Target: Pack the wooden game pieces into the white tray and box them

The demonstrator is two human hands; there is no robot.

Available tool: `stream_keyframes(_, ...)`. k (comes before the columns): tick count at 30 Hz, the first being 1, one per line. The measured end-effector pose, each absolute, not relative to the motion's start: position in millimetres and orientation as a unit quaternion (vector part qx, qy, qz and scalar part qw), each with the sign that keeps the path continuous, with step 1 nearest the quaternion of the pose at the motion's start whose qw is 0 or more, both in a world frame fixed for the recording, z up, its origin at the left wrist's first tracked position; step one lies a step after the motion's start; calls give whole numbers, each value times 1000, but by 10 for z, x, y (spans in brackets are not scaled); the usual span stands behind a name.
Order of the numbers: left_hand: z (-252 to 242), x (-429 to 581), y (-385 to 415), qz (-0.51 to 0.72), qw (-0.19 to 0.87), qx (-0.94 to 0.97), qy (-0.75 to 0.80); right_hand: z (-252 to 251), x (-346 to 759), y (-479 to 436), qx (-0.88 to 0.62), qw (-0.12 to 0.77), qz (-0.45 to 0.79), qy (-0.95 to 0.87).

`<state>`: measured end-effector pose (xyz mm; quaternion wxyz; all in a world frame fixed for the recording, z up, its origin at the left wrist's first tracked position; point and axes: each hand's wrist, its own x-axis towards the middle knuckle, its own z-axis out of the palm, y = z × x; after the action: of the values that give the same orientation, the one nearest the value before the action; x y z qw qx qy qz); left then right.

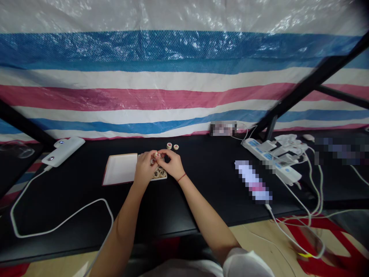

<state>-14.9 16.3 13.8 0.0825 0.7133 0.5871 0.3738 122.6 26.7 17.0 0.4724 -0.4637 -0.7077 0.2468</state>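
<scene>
Over an open box (165, 178) of Chinese chess pieces, my two hands meet at the fingertips. A round, pale Chinese chess piece with a red character (158, 154) is pinched between them. My left hand (143, 166) is closed at the piece's left side and covers much of the box. From the right, my right hand (173, 163) closes on the same piece with thumb and fingers. Pieces with black characters (156, 174) lie in the near part of the box. Just beyond my hands, two pieces with red characters (169, 146) stand on the black table (190, 207).
Left of the box lies its white-lined lid (120, 169). A white device (63, 151) with a cable sits at far left. On the right are a phone (253, 181) on a cable and a power strip (272, 159) with plugs and tangled cords. A striped sheet (144, 96) hangs behind.
</scene>
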Motion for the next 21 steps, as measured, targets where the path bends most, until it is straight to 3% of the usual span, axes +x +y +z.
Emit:
stream_keyframes(3,107,-164,178,379,74,729,565,116,1345,350,-484,492,229,-686)
stream_keyframes(7,104,-185,179,404,71,725,553,-3,1659,538,-582,526,114,-610)
stream_keyframes(16,170,-232,169,420,80,709,560,-196,1853,696,-660,359,105,-652)
stream_keyframes(21,144,-237,185,420,77,714,554,-201,1829,700,-668,318,94,-666)
